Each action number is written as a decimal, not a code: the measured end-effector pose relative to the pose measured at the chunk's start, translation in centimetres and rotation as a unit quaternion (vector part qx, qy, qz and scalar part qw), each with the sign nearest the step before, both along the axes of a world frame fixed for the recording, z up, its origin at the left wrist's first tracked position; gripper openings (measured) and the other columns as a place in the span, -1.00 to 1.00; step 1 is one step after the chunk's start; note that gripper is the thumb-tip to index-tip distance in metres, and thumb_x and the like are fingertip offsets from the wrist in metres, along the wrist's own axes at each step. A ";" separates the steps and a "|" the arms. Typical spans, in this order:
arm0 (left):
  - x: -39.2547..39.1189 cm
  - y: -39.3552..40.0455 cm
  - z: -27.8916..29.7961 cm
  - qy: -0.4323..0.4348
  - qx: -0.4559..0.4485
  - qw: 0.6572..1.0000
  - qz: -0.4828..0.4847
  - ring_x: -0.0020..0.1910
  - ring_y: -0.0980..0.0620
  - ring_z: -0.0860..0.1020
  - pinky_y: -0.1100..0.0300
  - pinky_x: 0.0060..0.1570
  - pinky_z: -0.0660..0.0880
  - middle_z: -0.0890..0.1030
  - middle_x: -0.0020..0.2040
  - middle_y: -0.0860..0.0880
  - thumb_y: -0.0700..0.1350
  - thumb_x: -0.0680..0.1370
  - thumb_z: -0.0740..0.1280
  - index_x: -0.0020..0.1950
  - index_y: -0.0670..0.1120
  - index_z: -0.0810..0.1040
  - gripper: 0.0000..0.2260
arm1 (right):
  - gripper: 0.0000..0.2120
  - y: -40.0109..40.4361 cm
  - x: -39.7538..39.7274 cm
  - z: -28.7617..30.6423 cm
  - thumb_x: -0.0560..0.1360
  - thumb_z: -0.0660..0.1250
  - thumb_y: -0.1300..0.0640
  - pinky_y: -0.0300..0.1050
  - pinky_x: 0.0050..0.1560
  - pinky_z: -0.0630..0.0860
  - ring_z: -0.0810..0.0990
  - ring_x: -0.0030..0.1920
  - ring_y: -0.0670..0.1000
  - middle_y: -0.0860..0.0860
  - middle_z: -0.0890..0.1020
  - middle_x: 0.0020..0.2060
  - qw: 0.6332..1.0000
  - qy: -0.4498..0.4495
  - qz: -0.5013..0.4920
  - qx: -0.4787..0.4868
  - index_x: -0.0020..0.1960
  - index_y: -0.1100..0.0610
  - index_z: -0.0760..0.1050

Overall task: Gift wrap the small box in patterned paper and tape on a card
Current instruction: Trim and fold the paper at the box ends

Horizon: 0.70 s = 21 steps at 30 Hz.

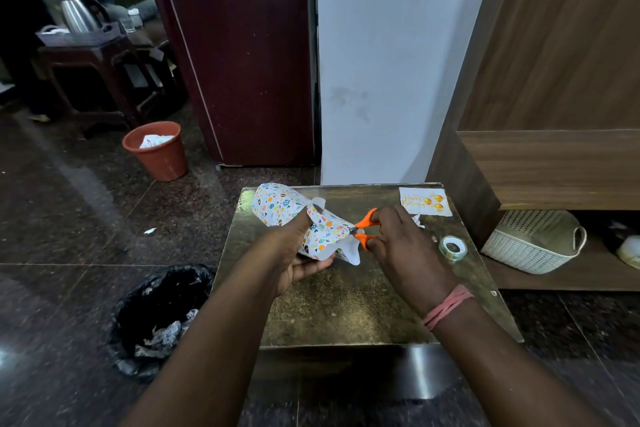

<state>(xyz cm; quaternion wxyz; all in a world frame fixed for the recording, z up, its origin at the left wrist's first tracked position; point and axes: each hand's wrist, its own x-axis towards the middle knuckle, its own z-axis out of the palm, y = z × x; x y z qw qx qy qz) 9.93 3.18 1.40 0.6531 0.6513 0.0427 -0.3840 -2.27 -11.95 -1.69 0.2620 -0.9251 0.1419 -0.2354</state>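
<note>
My left hand [294,253] holds the small box wrapped in white patterned paper [287,206] a little above the golden table [346,305], thumb on top and fingers beneath. The box itself is hidden under the paper. My right hand [398,239] grips orange-handled scissors [365,228], whose blades meet the loose paper at the package's right end, where white flaps [351,255] hang down. A white birthday card with yellow balloons [425,201] lies flat at the table's far right corner. A roll of clear tape [453,247] rests near the table's right edge.
A black-lined bin with paper scraps [162,319] stands on the floor left of the table. An orange bucket [157,149] sits further back. A white woven basket [535,241] is on a low shelf at right. A wall and wooden cabinet rise behind the table.
</note>
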 end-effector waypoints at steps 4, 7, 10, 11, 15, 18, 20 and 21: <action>0.0 0.1 0.0 0.006 -0.005 1.000 0.001 -0.24 -0.09 0.72 0.08 -0.31 0.69 0.73 -0.04 -0.22 0.09 0.55 0.47 0.17 -0.21 0.57 -0.60 | -0.82 -0.1 -0.1 0.1 0.56 0.33 0.22 0.01 -0.04 0.52 0.55 -0.01 0.00 -0.08 0.48 0.08 1.000 -0.004 0.011 0.005 0.09 0.00 0.41; 0.0 0.2 -0.1 0.005 -0.012 1.000 0.000 -0.27 -0.08 0.72 0.06 -0.28 0.70 0.74 -0.12 -0.19 0.08 0.55 0.47 0.13 -0.20 0.59 -0.64 | -0.80 0.0 -0.1 0.2 0.56 0.31 0.21 0.03 -0.07 0.53 0.54 -0.03 -0.02 -0.11 0.47 0.08 1.000 -0.003 0.014 0.005 0.07 -0.04 0.39; -0.1 0.2 -0.1 0.000 -0.015 1.000 -0.004 -0.24 -0.09 0.72 0.06 -0.23 0.69 0.75 -0.15 -0.17 0.09 0.54 0.47 0.09 -0.18 0.60 -0.65 | -0.77 0.0 -0.1 0.2 0.55 0.32 0.23 0.01 -0.07 0.53 0.56 -0.03 -0.03 -0.10 0.49 0.07 1.000 -0.008 0.017 0.001 0.04 -0.06 0.38; -0.1 0.1 -0.1 -0.003 -0.012 1.000 -0.006 -0.23 -0.09 0.72 0.06 -0.21 0.69 0.75 -0.15 -0.17 0.10 0.54 0.48 0.07 -0.17 0.61 -0.66 | -0.76 0.0 -0.1 0.2 0.55 0.31 0.24 -0.01 -0.07 0.53 0.57 -0.03 -0.05 -0.09 0.50 0.05 1.000 -0.006 0.018 0.007 0.02 -0.07 0.36; -0.2 0.0 0.0 -0.002 -0.004 1.000 -0.015 -0.19 -0.08 0.72 0.08 -0.21 0.70 0.75 -0.07 -0.19 0.12 0.52 0.49 0.09 -0.18 0.62 -0.63 | -0.73 -0.1 -0.1 0.2 0.55 0.28 0.30 -0.24 -0.05 0.53 0.59 -0.04 -0.15 -0.07 0.54 0.00 0.999 -0.011 0.021 0.024 -0.04 -0.07 0.34; 0.0 -0.1 -0.1 -0.003 -0.005 1.000 -0.009 -0.19 -0.07 0.71 0.06 -0.19 0.70 0.75 -0.04 -0.20 0.13 0.52 0.49 0.11 -0.19 0.61 -0.60 | -0.75 0.1 0.0 0.2 0.57 0.27 0.30 -0.12 0.03 0.60 0.63 0.01 -0.21 -0.22 0.49 -0.03 0.998 -0.027 0.030 0.050 -0.03 -0.05 0.37; 0.0 0.0 0.0 0.000 -0.008 1.000 -0.007 -0.18 -0.08 0.71 0.04 -0.16 0.69 0.75 -0.03 -0.21 0.13 0.52 0.49 0.12 -0.19 0.61 -0.59 | -0.80 0.0 0.0 0.2 0.57 0.27 0.28 -0.10 0.04 0.60 0.63 0.03 -0.21 -0.23 0.48 -0.01 0.998 -0.027 0.034 0.043 0.00 -0.03 0.39; 0.0 0.0 0.0 0.001 -0.006 1.000 -0.009 -0.15 -0.10 0.71 0.04 -0.15 0.69 0.74 -0.01 -0.22 0.13 0.52 0.49 0.13 -0.20 0.61 -0.58 | -0.82 0.0 0.0 0.2 0.58 0.28 0.26 -0.08 0.03 0.60 0.63 0.03 -0.19 -0.18 0.50 0.01 0.998 -0.027 0.034 0.038 0.02 -0.01 0.41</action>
